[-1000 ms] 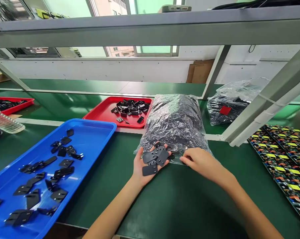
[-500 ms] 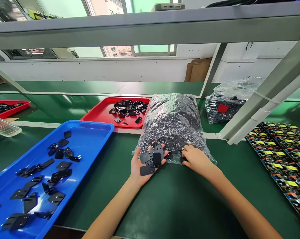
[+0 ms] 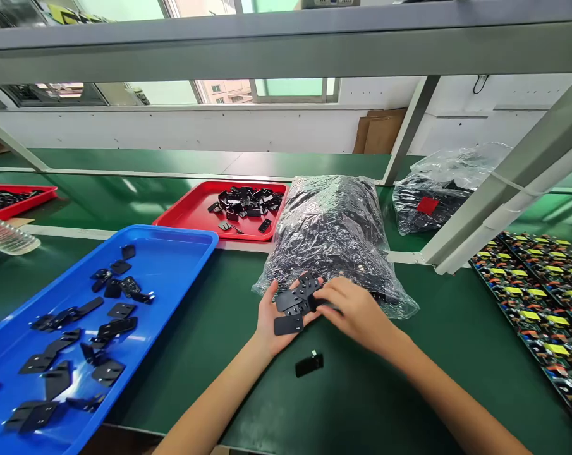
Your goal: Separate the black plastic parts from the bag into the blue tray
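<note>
Palm up, my left hand [image 3: 270, 322] carries several flat black plates [image 3: 292, 303] with small holes. My right hand [image 3: 356, 309] is pinched at the right side of that pile, its fingertips on a dark piece mostly hidden by them. Just behind both hands lies a large clear plastic bag [image 3: 333, 221] full of black parts, its mouth facing me. One loose black plate [image 3: 309, 364] with a shiny tab lies on the green table in front of my hands.
A blue tray [image 3: 186, 243] with scattered black plates stands at the left. Behind it is a red tray [image 3: 176, 218] of small black parts. A metal post [image 3: 498, 170], another bag [image 3: 442, 189] and a panel of circuit boards [image 3: 536, 303] are on the right.
My right hand has moved left from the bag's mouth to the plates in my left hand. A loose black plate now lies on the table below my hands.
</note>
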`<control>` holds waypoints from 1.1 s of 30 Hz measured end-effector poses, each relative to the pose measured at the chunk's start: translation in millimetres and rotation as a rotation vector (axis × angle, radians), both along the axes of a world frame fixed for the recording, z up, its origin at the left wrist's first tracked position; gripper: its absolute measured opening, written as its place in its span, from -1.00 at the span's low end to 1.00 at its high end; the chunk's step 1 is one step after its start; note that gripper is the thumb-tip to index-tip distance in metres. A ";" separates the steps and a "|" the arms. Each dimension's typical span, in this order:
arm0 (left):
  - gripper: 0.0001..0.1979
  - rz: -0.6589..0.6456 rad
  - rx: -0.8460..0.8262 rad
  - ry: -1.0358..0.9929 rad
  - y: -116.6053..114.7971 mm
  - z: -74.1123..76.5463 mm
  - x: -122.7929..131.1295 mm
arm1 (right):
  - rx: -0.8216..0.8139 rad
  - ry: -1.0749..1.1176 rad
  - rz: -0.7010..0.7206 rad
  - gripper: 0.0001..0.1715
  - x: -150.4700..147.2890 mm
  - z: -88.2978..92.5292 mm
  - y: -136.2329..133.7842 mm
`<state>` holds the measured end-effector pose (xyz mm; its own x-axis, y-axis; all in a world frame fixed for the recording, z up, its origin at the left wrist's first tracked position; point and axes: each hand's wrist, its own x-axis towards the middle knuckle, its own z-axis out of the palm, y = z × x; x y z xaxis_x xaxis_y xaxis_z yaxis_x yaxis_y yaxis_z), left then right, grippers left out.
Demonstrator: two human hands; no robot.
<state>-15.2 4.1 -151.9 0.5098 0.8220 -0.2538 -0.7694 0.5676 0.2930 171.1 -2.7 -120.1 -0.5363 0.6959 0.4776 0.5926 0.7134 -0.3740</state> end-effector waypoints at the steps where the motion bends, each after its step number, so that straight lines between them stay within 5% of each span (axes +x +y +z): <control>1: -0.51 -0.006 -0.011 0.005 0.0 -1.0 0.6 | 0.038 -0.044 0.028 -0.81 -6.0 -3.9 -1.8; 13: -0.57 0.030 -0.064 0.039 1.3 -2.5 -4.4 | 0.054 -0.021 0.005 -0.65 -9.6 -10.5 -0.9; 17: -0.53 0.015 0.010 0.021 0.8 1.5 -5.6 | -0.014 0.028 -0.029 -0.72 4.1 2.3 1.4; 20: -0.52 -0.001 0.078 -0.003 0.7 4.0 -6.6 | -0.219 0.022 -0.074 -0.85 15.2 20.5 -5.8; 24: -0.52 -0.005 0.086 -0.006 1.8 4.1 -7.8 | -0.456 -0.266 0.034 -0.86 12.0 31.6 -27.9; 29: -0.51 0.024 0.080 -0.003 4.1 0.8 -8.4 | -0.460 -0.711 0.139 -0.77 -20.8 12.2 -48.7; 33: -0.51 0.048 0.080 0.006 4.7 0.0 -8.5 | -0.423 -0.746 0.159 -0.85 -32.1 0.5 -49.7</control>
<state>-23.7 8.8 -151.9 0.4681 0.8631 -0.1893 -0.7930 0.5049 0.3411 139.0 -52.4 -119.6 -0.7115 0.6260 -0.3192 0.6941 0.6971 -0.1800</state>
